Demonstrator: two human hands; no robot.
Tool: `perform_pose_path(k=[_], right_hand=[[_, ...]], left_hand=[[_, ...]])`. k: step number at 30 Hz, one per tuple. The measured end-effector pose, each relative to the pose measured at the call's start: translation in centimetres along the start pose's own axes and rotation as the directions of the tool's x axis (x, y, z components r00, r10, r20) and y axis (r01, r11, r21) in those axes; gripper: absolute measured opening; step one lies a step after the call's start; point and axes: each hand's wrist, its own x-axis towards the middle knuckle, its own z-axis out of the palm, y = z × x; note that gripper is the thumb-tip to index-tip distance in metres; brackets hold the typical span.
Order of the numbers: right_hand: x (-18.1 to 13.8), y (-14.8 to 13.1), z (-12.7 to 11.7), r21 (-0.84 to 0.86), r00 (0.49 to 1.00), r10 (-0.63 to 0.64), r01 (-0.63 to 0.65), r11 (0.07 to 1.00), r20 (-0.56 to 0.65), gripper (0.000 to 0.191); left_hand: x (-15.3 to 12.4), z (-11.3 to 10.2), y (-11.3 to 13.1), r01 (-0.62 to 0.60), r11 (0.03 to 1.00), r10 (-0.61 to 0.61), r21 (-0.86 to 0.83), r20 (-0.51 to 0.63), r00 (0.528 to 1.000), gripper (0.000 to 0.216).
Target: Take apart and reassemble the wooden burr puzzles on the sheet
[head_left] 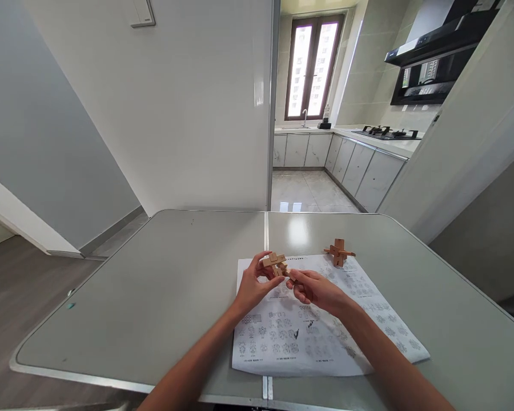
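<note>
Over the table, my left hand [256, 282] grips a light wooden interlocking puzzle [274, 261] between thumb and fingers. My right hand [316, 288] pinches a small wooden puzzle piece [290, 274] at the puzzle's lower right side; whether it is fitted in or only touching, I cannot tell. Below both hands lies a large white instruction sheet [278, 348] printed with small diagrams. A darker brown wooden puzzle [338, 252], cross-shaped with sticks jutting out, stands at the sheet's far right edge. Parts of the held puzzle are hidden by my fingers.
The grey-green table [154, 297] has a metal seam down its middle and a pale rim. A small teal bit [71, 305] lies near its left edge. Past the table's far side are a white wall and a kitchen with a gas stove [388, 133].
</note>
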Motion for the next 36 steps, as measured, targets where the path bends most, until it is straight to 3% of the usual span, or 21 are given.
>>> perform_pose_path(k=[11,18,22,36], right_hand=[[1.1,1.1,0.0,-0.458,0.949,-0.164,0.023,0.889,-0.270,0.064],[1.1,1.6,0.0,-0.729,0.919,-0.327,0.069,0.681,-0.219,0.064],[1.1,1.7,-0.2,-0.782,0.909,-0.370,0.084,0.618,-0.195,0.062],[1.0,1.9,-0.4,-0.787,0.919,-0.345,0.066,0.614,-0.192,0.062]], left_hand=[[-0.4,0.2,-0.3,-0.086,0.988,0.077,0.131,0.073,0.994,0.064],[-0.6,0.2,-0.3,-0.116,0.975,0.099,0.187,0.094,0.991,0.062],[-0.6,0.1,-0.6,-0.152,0.955,0.124,0.254,0.125,0.984,0.061],[-0.7,-0.1,-0.5,-0.173,0.942,0.131,0.287,0.160,0.978,0.061]])
